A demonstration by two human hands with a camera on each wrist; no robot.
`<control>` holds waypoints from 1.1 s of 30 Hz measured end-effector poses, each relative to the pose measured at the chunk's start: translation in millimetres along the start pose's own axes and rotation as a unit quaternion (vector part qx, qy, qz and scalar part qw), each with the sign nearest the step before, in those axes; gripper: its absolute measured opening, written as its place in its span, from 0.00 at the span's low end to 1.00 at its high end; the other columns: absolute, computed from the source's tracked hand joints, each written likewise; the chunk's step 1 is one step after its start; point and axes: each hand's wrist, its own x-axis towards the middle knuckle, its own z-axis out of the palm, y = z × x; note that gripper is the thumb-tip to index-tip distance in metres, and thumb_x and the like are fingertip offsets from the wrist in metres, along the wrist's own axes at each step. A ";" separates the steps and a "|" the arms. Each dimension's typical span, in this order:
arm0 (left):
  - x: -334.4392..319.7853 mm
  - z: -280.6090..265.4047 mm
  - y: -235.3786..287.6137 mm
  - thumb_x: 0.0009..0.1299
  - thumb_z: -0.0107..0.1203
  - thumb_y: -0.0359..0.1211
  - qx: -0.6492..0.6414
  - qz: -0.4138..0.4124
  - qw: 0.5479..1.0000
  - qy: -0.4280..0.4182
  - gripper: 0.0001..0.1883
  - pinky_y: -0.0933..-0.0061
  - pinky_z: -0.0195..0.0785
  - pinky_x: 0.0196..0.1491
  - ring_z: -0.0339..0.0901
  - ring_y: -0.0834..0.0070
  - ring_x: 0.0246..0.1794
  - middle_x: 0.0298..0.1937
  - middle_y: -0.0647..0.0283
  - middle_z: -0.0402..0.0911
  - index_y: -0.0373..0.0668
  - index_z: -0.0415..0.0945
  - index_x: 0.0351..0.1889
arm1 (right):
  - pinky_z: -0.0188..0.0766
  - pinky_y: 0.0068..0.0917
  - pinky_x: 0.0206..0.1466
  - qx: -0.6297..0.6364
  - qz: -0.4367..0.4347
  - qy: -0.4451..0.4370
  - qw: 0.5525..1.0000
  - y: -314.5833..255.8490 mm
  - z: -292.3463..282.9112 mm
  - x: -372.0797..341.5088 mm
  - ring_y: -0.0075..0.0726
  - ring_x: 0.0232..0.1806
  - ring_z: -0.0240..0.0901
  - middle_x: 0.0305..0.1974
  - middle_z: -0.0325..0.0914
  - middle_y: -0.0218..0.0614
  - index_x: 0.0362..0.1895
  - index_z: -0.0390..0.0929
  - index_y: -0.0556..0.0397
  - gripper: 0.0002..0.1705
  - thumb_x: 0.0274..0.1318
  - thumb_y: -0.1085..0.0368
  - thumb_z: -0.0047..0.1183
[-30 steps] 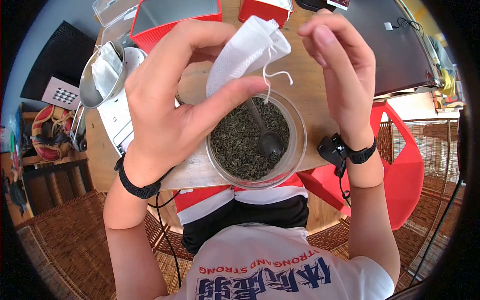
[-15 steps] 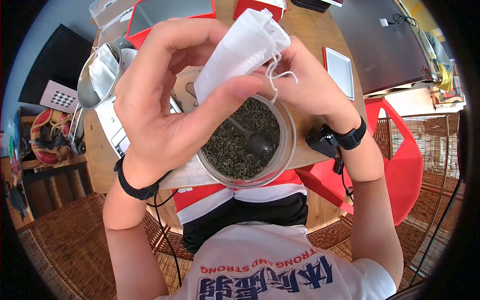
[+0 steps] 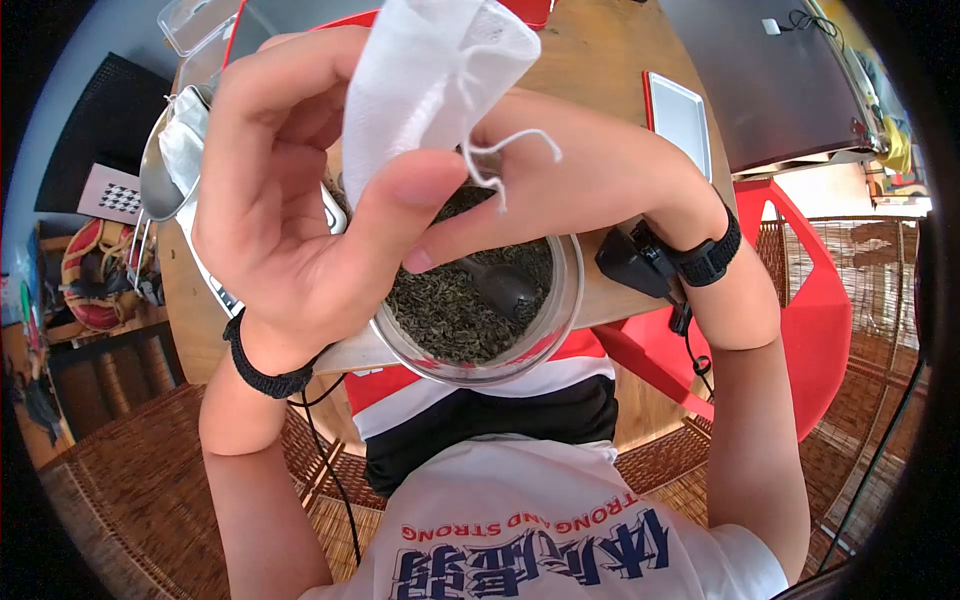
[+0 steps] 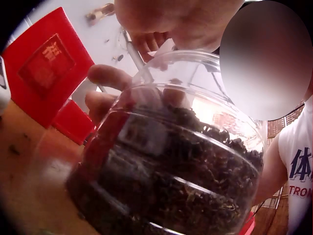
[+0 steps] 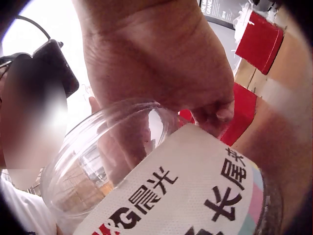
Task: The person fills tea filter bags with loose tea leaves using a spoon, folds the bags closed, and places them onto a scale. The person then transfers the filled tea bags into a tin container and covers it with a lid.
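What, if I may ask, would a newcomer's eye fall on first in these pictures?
The white pouch in the left hand stands out, high in the head view. Below is a clear jar of dark leaves with a spoon. Then comes a red chair at right.

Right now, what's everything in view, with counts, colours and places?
Table: one, brown, mid-view
Jar: one, clear, table's near edge
Leaves: uncounted, dark green, in jar
Spoon: one, dark, on leaves
Drawstring bag: one, white, above jar
Bowl: one, silver, left of jar
Pouch: at least one, white, in bowl
Red boxes: two, red, table's far side
Tray: one, white, red-edged, table's right
Chair: one, red, right of table
Background clutter: uncounted, mixed colours, edges
Shirt: one, white with print, on person
Wristbands: two, black, on wrists
Left hand: one, bare, gripping drawstring bag
Right hand: one, bare, behind bag, grip unclear
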 end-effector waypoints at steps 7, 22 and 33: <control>5.3 -4.0 -0.8 0.78 0.55 0.54 0.065 0.055 0.996 0.016 0.36 0.68 0.78 0.47 0.84 0.67 0.39 0.46 0.49 0.84 0.28 0.65 0.65 | 0.65 0.28 0.36 0.002 -0.038 0.086 0.996 6.8 -3.0 0.2 0.29 0.28 0.65 0.26 0.74 0.33 0.41 0.88 0.56 0.19 0.52 0.55 0.71; 16.2 0.7 8.5 0.83 0.50 0.44 -0.099 -0.001 0.995 -0.023 0.24 0.70 0.78 0.45 0.86 0.67 0.38 0.41 0.50 0.86 0.29 0.68 0.62 | 0.71 0.23 0.52 -0.092 -0.010 0.167 0.982 -15.2 -50.1 -33.7 0.19 0.40 0.76 0.39 0.83 0.30 0.40 0.85 0.58 0.05 0.59 0.73 0.66; 2.0 -2.2 -19.1 0.80 0.56 0.38 -0.110 -0.014 0.993 -0.047 0.23 0.68 0.79 0.47 0.87 0.65 0.41 0.48 0.49 0.86 0.30 0.68 0.63 | 0.72 0.21 0.37 -0.191 -0.049 0.174 0.965 -33.5 -55.8 -47.1 0.24 0.33 0.76 0.39 0.85 0.39 0.41 0.85 0.63 0.06 0.64 0.73 0.58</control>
